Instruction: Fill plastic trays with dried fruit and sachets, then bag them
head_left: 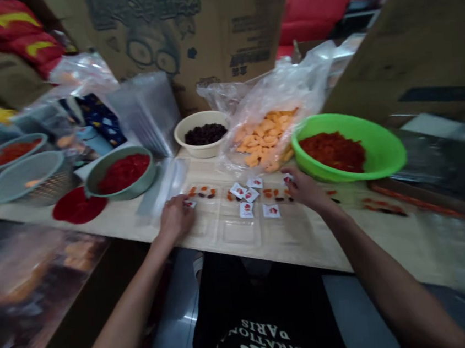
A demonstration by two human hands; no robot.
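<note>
My left hand (176, 220) is closed, its fingertips pinching a small white sachet (190, 204) with a red mark over the left end of a row of clear plastic trays (240, 230). At the row's right part, my right hand (304, 187) pinches another sachet (287, 179). Between the hands, several more sachets (246, 210) lie scattered on the trays, some overlapping. Orange and dark dried pieces (205, 191) sit in the trays' far compartments, while the near compartments look bare. Motion blur softens both hands.
Behind the trays stand a cream bowl of dark raisin-like fruit (204, 135), a clear bag of orange pieces (267, 134) and a green basin (383, 147) of reddish-orange strips. Leftward are a grey-green bowl (144, 186) of red pieces, a red lid (78, 205) and stacked clear plastic (148, 108).
</note>
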